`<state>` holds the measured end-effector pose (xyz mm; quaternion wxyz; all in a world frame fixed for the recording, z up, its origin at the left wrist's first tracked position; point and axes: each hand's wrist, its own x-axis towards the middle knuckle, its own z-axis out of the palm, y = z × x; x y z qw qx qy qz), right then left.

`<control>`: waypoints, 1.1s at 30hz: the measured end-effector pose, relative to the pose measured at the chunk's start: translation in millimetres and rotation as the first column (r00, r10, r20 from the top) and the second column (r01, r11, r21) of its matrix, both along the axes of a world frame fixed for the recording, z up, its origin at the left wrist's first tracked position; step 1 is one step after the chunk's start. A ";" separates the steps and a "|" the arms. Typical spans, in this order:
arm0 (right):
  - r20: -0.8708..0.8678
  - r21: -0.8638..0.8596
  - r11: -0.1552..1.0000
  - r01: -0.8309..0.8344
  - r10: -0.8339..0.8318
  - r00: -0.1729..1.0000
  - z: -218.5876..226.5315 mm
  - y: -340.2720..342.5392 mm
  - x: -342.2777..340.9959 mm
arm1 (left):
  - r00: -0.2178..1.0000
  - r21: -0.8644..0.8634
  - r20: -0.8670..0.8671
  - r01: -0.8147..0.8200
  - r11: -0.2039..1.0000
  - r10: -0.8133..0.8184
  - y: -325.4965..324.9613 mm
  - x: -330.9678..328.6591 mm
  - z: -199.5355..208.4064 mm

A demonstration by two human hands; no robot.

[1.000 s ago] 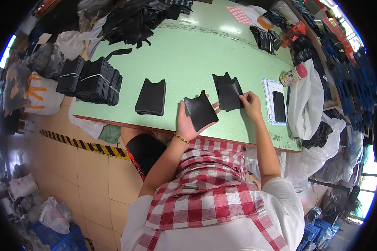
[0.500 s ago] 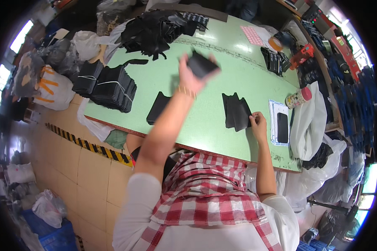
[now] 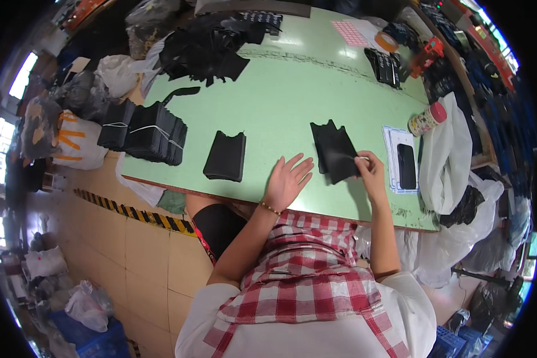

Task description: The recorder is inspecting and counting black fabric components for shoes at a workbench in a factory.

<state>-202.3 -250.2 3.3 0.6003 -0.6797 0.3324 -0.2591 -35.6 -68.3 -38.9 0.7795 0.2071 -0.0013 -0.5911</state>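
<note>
Between two small stacks, my left hand (image 3: 287,182) is held over the near part of the green table (image 3: 268,107), fingers spread and nothing in it. To its right, the thumb and fingers of my right hand (image 3: 371,171) pinch the right edge of a thin black piece (image 3: 338,156) with a notched top edge. That piece lies slightly tilted over more pieces of the same shape, which it mostly covers. Left of my left hand lies a neat black stack (image 3: 225,158), also notched at the top.
Black bundles (image 3: 155,132) tied with white bands stand at the left edge. A loose heap of black pieces (image 3: 200,51) lies at the far left. On the right are a phone (image 3: 406,167) on white paper, a patterned cup (image 3: 428,119), orange tape (image 3: 386,42) and a pale bag (image 3: 447,155).
My left hand has let go of a black piece, which seems to lie on the far heap, and has come back near the table's front edge. My right hand has lifted its piece's edge slightly.
</note>
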 end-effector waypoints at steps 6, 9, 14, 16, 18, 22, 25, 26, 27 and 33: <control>0.026 0.272 0.938 -0.216 0.217 0.976 4.6 51.4 26.5 | 0.953 -0.283 -0.280 0.038 0.958 -0.120 21.5 -8.8 8.9; -0.266 -0.676 0.729 -0.109 -0.103 0.959 -11.8 34.4 36.8 | 0.976 -0.230 -0.191 0.063 0.971 -0.109 23.5 -5.1 7.9; -0.575 -0.579 0.809 -0.107 -0.311 0.757 -11.8 -0.6 48.7 | 0.954 -0.314 -0.249 0.085 0.946 -0.168 28.1 9.5 2.9; -0.549 -0.509 0.857 -0.079 -0.253 0.797 -18.3 -17.5 47.0 | 0.947 -0.323 -0.275 0.071 0.944 -0.165 26.7 10.1 2.9; -0.466 -0.401 0.915 -0.036 -0.169 0.869 -23.1 -27.9 45.4 | 0.940 -0.326 -0.300 0.061 0.944 -0.164 26.2 9.2 3.7; -0.327 -0.422 0.907 0.001 -0.153 0.933 -24.6 -19.7 40.9 | 0.953 -0.309 -0.275 0.035 0.950 -0.125 30.8 9.4 0.2; -0.481 -0.467 0.884 0.000 -0.254 0.839 -24.1 -19.9 32.9 | 0.951 -0.315 -0.286 0.023 0.949 -0.118 30.8 8.1 0.6; -0.381 -0.663 0.749 -0.006 -0.331 0.863 -31.6 -22.1 27.9 | 0.955 -0.311 -0.272 0.027 0.950 -0.116 30.2 7.7 0.6; -0.268 -0.819 0.573 -0.006 -0.374 0.888 -30.1 -18.9 28.7 | 0.961 -0.305 -0.257 0.024 0.952 -0.107 30.7 7.7 -0.2; -0.030 -0.021 1.000 -0.002 0.001 1.000 12.1 18.8 30.6 | 0.953 -0.244 -0.285 0.035 0.969 -0.106 30.1 8.1 -3.5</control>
